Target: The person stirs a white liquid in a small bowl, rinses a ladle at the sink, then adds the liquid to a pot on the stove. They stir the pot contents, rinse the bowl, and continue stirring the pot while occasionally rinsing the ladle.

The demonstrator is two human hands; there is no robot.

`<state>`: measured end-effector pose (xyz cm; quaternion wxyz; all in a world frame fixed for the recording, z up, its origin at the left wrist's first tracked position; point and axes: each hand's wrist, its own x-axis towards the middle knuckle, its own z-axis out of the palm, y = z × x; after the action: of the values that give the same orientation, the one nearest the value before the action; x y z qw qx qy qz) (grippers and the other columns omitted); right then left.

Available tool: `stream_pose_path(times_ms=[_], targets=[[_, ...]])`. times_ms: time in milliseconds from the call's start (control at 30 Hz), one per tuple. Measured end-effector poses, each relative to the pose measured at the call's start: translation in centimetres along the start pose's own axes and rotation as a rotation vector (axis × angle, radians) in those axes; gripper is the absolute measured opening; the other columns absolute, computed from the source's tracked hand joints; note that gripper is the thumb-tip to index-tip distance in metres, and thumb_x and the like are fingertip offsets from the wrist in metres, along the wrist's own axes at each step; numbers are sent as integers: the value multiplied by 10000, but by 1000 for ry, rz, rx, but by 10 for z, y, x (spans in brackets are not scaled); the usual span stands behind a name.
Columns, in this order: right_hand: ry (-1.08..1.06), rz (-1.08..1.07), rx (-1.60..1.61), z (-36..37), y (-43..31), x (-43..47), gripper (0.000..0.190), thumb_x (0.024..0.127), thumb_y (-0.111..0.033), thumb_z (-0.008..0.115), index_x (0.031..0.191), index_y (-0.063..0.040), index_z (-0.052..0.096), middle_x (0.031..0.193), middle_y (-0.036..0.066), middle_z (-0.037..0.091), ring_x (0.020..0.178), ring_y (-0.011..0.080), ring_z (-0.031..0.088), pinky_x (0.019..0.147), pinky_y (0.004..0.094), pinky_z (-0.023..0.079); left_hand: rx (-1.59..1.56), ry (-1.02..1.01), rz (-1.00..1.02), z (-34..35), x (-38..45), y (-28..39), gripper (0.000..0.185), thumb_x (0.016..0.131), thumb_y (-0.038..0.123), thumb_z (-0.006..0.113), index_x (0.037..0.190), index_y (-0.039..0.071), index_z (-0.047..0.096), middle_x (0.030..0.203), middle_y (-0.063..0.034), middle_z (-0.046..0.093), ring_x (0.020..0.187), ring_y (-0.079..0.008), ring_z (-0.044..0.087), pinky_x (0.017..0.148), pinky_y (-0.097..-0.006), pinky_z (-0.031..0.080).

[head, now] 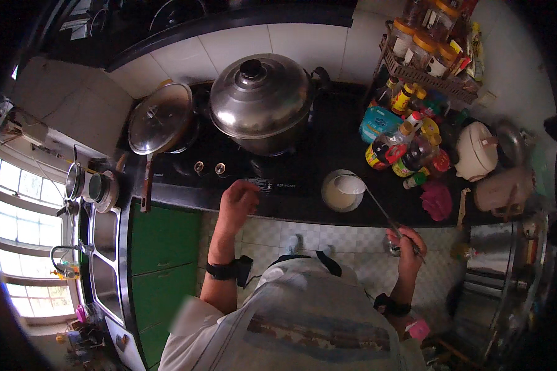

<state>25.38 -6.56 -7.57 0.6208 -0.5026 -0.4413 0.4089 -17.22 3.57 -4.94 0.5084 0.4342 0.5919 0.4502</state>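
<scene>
My right hand [406, 248] grips the long handle of a metal ladle [383, 211]. The ladle's head lies over a round bowl [325, 197] of pale, cream-coloured liquid near the front of the dark counter [301, 206]; whether it touches the liquid is hard to see. Loosely curled and with nothing visible in it, my left hand [239, 201] hovers at the counter's front edge, left of the bowl. Behind it stands a large stainless steel pot [264, 104] with a domed lid on the stove. A lidded pan [160, 120] sits farther left, its handle sticking out over the front edge.
Several sauce bottles [406, 153] and a blue packet [379, 123] crowd the counter's right side. A rack of jars [429, 83] stands behind them. Beyond are a cream lidded pot [477, 150] and a pink cloth [436, 199]. A double sink [106, 264] lies left.
</scene>
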Motion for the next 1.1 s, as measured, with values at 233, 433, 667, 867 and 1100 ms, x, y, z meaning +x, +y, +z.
stream_pose_path(times_ms=[233, 433, 667, 867, 1100], targets=[[38, 21, -34, 2, -3, -10, 191, 959, -69, 618, 1096, 58, 657, 1166, 212, 664, 968, 341, 717, 824, 400, 611, -114, -56, 69, -13, 15, -11, 145, 936, 20, 520, 1006, 56, 642, 766, -9, 601, 640, -84, 545, 557, -228, 447], [88, 16, -99, 1, 1, -17, 180, 956, -23, 589, 1100, 60, 660, 1150, 194, 668, 967, 339, 718, 868, 415, 596, -72, -33, 89, -19, 24, -13, 103, 964, 41, 559, 1013, 39, 649, 769, -24, 622, 610, -81, 526, 547, -235, 431], [10, -8, -68, 26, 3, -11, 192, 963, -15, 564, 1119, 51, 655, 1168, 199, 665, 1032, 343, 702, 909, 437, 581, 5, 10, 26, -30, 19, -22, 79, 981, 115, 616, 974, 45, 652, 747, -6, 612, 618, -72, 537, 561, -224, 424], [-84, -61, -283, 37, 13, -1, 176, 964, -18, 599, 1115, 45, 666, 1144, 163, 670, 1048, 308, 699, 897, 398, 583, 76, 28, 63, -37, 9, -19, 140, 988, 153, 621, 885, 58, 616, 665, 7, 572, 596, -76, 523, 553, -241, 405], [260, 327, 38, 48, 20, 5, 227, 1013, -156, 567, 1135, 25, 629, 1094, 138, 672, 941, 303, 731, 821, 375, 602, 62, 101, 34, -37, -11, -19, 149, 991, 147, 604, 880, 49, 594, 665, -9, 574, 580, -86, 516, 541, -251, 391]])
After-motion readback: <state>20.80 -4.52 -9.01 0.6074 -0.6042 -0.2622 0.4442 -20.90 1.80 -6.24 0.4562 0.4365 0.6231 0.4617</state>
